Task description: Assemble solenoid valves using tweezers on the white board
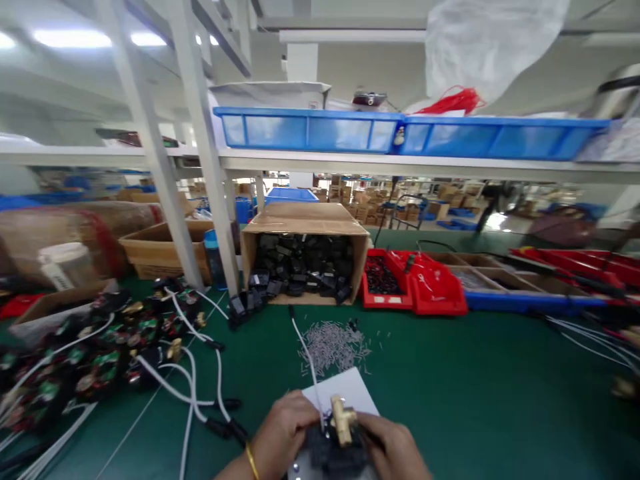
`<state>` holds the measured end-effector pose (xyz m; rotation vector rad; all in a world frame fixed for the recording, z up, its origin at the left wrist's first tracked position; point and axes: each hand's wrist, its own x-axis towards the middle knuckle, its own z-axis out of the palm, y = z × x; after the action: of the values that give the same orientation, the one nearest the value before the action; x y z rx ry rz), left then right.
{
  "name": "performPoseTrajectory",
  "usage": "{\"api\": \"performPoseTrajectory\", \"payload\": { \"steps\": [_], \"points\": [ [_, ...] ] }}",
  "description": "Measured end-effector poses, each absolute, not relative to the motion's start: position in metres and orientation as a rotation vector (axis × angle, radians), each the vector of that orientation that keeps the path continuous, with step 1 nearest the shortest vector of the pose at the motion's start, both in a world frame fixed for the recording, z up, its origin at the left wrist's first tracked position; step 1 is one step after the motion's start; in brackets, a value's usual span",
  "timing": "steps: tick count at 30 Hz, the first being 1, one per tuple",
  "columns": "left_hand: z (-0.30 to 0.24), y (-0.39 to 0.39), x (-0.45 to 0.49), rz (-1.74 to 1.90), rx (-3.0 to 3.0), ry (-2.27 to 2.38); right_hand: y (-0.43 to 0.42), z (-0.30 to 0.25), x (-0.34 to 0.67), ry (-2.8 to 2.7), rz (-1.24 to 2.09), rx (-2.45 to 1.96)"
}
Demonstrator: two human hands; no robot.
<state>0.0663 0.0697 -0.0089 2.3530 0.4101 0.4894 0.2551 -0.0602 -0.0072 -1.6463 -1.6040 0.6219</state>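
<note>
At the bottom centre my left hand (pixel 283 433) and my right hand (pixel 393 448) close around a black valve assembly (pixel 335 455) topped by a brass fitting (pixel 344 419). A white cable (pixel 306 353) runs from the assembly toward the back. Under it lies a white sheet (pixel 353 390) on the green table (pixel 475 387). Both hands' fingers are curled on the part.
A pile of small grey pins (pixel 333 343) lies just behind the sheet. An open cardboard box of black parts (pixel 305 257) lies on its side behind that. Red bins (pixel 415 280) stand right. Finished valves with white cables (pixel 100 353) heap at left. Blue trays (pixel 400 133) sit on the shelf.
</note>
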Motion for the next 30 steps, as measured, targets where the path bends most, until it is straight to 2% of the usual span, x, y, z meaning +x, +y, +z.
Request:
{"api": "performPoseTrajectory", "payload": {
  "steps": [3,6,13,22,26,30],
  "points": [
    [0.008,0.074,0.057,0.386,2.473,0.565,-0.059,0.009,0.268,-1.452,0.487,-1.852],
    [0.021,0.094,0.053,0.373,2.478,0.990,-0.045,0.013,0.297,-1.232,0.348,-2.082],
    [0.011,0.140,0.092,0.228,2.359,1.360,0.009,-0.005,0.316,-1.320,0.373,-2.199],
    [0.009,0.153,0.118,0.137,2.290,1.587,-0.033,0.007,0.297,-1.282,0.431,-2.014],
    [0.007,0.158,0.123,0.101,2.269,1.542,-0.071,-0.007,0.272,-0.998,0.650,-1.821],
    [-0.001,0.156,0.125,0.170,2.236,1.470,-0.091,-0.025,0.243,-0.673,0.647,-1.761]
  ]
}}
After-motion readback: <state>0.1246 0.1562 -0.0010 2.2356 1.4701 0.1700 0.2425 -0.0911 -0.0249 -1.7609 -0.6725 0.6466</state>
